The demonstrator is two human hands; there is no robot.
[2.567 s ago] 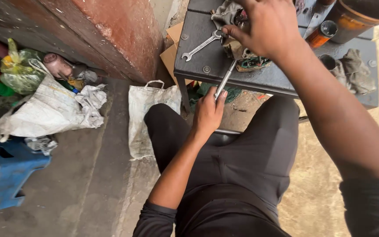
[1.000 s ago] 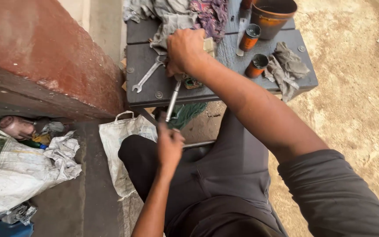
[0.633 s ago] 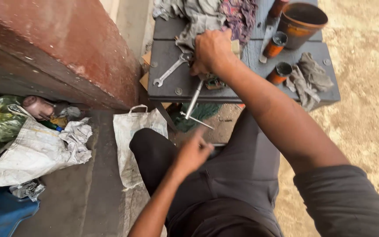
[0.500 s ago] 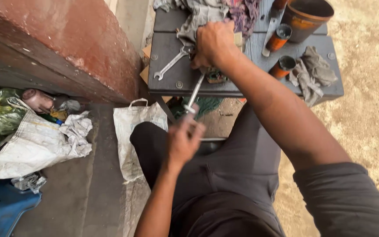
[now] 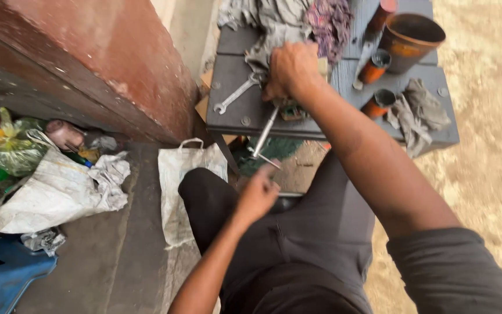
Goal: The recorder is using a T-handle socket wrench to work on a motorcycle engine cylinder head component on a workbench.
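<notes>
The left hand (image 5: 258,195) hovers just off the near edge of the dark worktop (image 5: 233,113), above the lap. Its fingers are loosely curled with the tips pinched toward a thin metal pin (image 5: 268,160) that juts crosswise from the lower end of a long metal rod (image 5: 264,132). Whether the fingertips actually close on the pin cannot be told; they are at it or just short of it.

From this hand the rod runs away toward roughly 12 to 1 o'clock. Its long axis slants from the near edge of the worktop up to a small dark part (image 5: 290,109) that the right hand (image 5: 293,70) presses down on. The right hand is closed over that part, knuckles up, fingers curled around it. So the left hand is the nearer one to the rod's free lower end, while the right holds the far end steady.

At about 10 o'clock from the right hand a combination spanner (image 5: 238,93) lies flat on the worktop, its long axis running from lower left to upper right.

Containers stand at 2 to 3 o'clock of the right hand: a large rusty brown pot (image 5: 409,42), two small orange tins (image 5: 373,67) beside it, and a crumpled grey rag (image 5: 416,113). What the pot and tins hold is not visible.
</notes>
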